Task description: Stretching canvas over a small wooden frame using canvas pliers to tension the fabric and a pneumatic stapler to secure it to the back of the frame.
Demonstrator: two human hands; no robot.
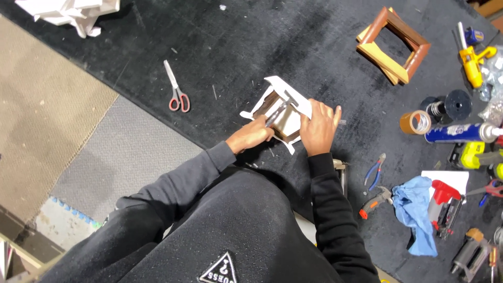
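Here, your left hand [251, 135] gripped small metal tool [276, 114], fingers curled tight round it. Your right hand [319, 127] pressed flat, fingers together, on white-edged frame [280, 107] on black mat [293, 42]. Farther off: red scissors [176, 89], wooden frame [393, 44].

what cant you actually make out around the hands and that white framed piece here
Head view, the only one:
- Left hand holds a thin tool; its fingers hide what kind.
- Right hand covers the near right corner of the white framed piece.
- A tool on the right edge by the blue cloth is cut off.
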